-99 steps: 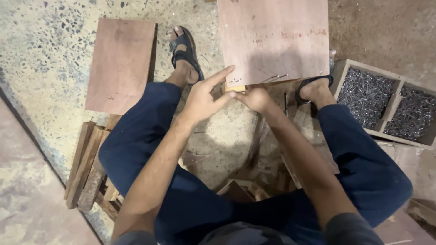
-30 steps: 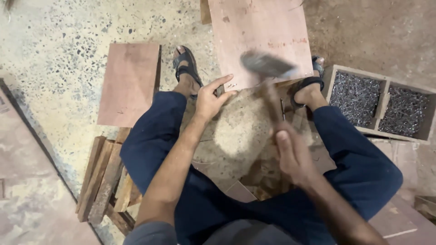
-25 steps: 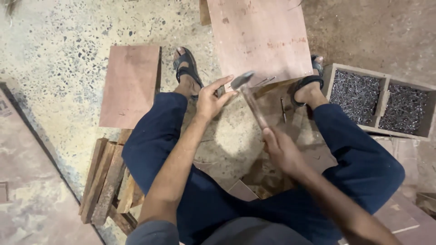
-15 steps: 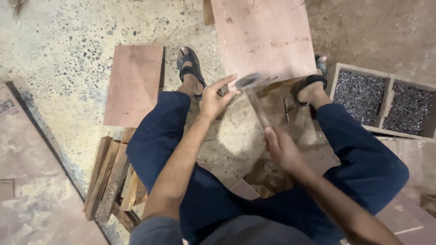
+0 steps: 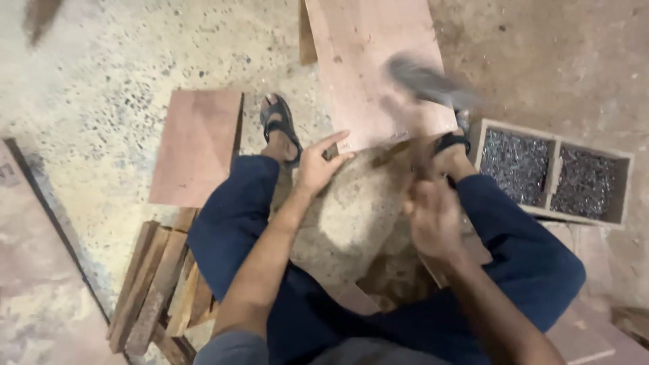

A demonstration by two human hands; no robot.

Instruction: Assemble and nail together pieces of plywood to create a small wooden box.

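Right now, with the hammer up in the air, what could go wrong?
1. The left hand rests on the board edge, right where the raised, blurred hammer seems aimed, so its fingers could get hit.
2. Both feet wear open sandals beside that spot, so a slip could hurt toes.
3. A glancing blow might send a nail flying.

Motion blurs the hammer [image 5: 424, 81]; the right hand [image 5: 433, 216] is smeared too.

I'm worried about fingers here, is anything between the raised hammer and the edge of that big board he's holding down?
Only the left hand lies close: its fingertips press the near edge of the large board, below the blurred hammer raised in the right hand. Nothing else visible sits between them.
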